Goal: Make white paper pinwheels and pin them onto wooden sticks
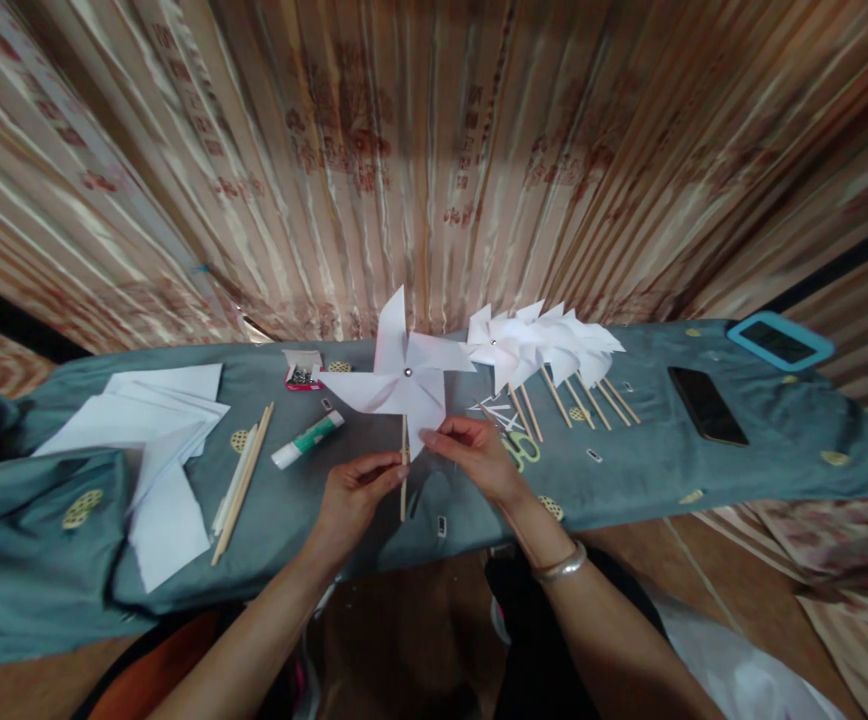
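Observation:
A white paper pinwheel [396, 385] stands upright in front of me, a shiny pin at its centre. My left hand [363, 490] pinches its thin wooden stick [404, 500] below the blades. With thumb and fingertips, my right hand [475, 455] grips the edge of the lowest blade. Left of the pinwheel lie a green and white glue stick [308, 440] and a small open red box [304, 372] of metal pins. Behind my right hand, green-handled scissors [522, 450] rest beside thin white paper strips [505, 415].
Several finished pinwheels [546, 345] overlap in a row at the back right. A black phone [708, 405] and a blue-framed device [780, 342] lie farther right. White paper sheets [168, 500] and wooden sticks [245, 480] are on the left. A curtain [419, 150] hangs behind the cloth-covered table [629, 480].

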Motion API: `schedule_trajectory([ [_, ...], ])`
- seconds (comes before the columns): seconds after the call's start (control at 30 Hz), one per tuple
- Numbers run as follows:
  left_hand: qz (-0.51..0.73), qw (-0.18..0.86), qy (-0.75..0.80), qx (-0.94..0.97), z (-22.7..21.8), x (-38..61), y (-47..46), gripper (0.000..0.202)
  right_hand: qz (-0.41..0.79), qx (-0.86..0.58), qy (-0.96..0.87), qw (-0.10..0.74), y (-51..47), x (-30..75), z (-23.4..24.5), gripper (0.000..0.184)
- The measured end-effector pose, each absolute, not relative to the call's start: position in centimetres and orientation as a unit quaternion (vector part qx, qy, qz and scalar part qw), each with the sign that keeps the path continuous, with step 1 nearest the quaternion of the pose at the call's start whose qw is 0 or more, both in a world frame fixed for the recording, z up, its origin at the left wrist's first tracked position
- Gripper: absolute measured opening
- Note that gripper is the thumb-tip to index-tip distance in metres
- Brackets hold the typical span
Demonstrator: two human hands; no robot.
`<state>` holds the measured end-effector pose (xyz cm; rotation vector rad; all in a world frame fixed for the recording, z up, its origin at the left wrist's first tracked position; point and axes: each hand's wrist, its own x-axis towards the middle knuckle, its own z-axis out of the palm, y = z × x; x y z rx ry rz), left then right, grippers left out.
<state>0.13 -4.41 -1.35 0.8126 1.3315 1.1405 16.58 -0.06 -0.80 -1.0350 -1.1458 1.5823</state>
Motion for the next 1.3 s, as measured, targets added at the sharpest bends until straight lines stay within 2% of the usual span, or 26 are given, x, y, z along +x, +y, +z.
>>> schedule_trajectory([
  [0.23, 0.484, 0.577, 0.55, 0.361, -1.7, 0.2, -4.5, 0.031, 0.644, -0.401, -0.468, 0.454, -0.3, 15.9, -1.4, 0.021],
  [0.4, 0.481, 0.58, 0.54, 0.375, -1.8, 0.2, -4.6, 0.031, 0.619, -0.408, -0.503, 0.444, -0.5, 15.7, -1.6, 0.026],
  [0.53, 0.477, 0.585, 0.537, 0.375, -1.7, 0.2, -4.6, 0.031, 0.558, -0.436, -0.557, 0.434, 0.0, 17.4, -0.7, 0.036],
  [0.67, 0.479, 0.587, 0.543, 0.362, -1.9, 0.0, -4.8, 0.032, 0.505, -0.472, -0.529, 0.494, 1.2, 20.3, 0.1, 0.047],
  [0.83, 0.462, 0.597, 0.552, 0.354, -2.4, -0.2, -5.3, 0.035, 0.476, -0.502, -0.415, 0.592, 2.4, 22.3, -0.1, 0.04],
  [0.93, 0.448, 0.611, 0.548, 0.355, -2.6, 0.0, -5.6, 0.036, 0.483, -0.495, -0.369, 0.621, 2.6, 22.3, -0.4, 0.039],
  [1.3, 0.412, 0.655, 0.532, 0.343, -3.0, -0.1, -6.5, 0.027, 0.543, -0.48, -0.38, 0.575, 2.4, 21.6, -0.8, 0.043],
])
